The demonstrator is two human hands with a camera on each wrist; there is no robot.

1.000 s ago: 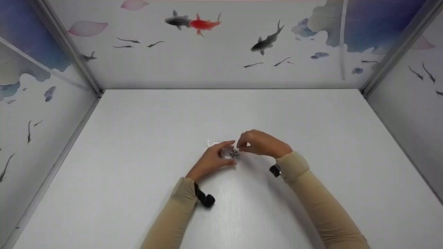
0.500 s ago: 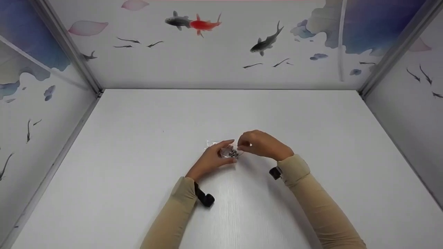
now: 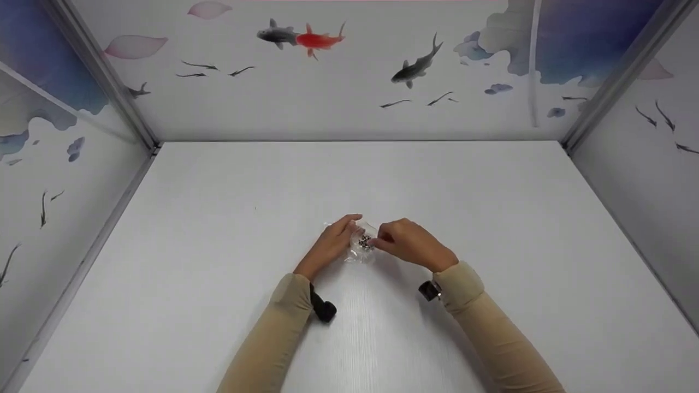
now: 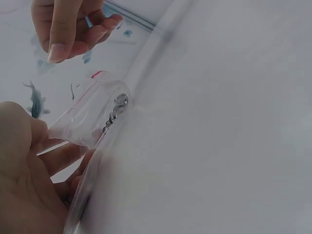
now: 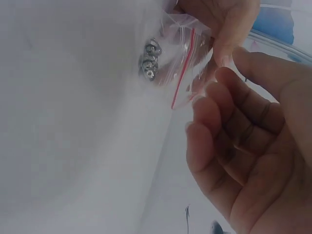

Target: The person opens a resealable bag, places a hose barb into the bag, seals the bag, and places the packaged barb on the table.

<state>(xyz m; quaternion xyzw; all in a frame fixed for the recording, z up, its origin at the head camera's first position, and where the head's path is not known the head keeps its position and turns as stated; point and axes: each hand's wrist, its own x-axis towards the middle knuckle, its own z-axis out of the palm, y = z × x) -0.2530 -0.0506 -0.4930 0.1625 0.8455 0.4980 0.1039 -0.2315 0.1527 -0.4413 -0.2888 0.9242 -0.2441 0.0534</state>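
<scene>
A small clear zip-lock bag (image 3: 367, 226) with a red seal strip sits between the hands near the table's middle. Several shiny metal pieces (image 5: 149, 61) lie inside it, their exact kind too small to tell. My left hand (image 3: 329, 240) pinches the bag's edge from the left, some fingers behind the plastic in the left wrist view. My right hand (image 3: 413, 243) is close on the bag's other side, its fingers (image 5: 205, 117) loosely bent. Between thumb and fingers nothing shows, and a gap separates this hand from the bag in the left wrist view.
More clear plastic (image 4: 84, 195) lies on the table beneath the left hand. The white table (image 3: 218, 180) is bounded by printed panels at the back (image 3: 338, 103), left (image 3: 33, 191) and right (image 3: 650, 147).
My left fingers have gone from spread around the bag to lying together along its left side. More plastic shows toward me. My right hand has dropped slightly nearer.
</scene>
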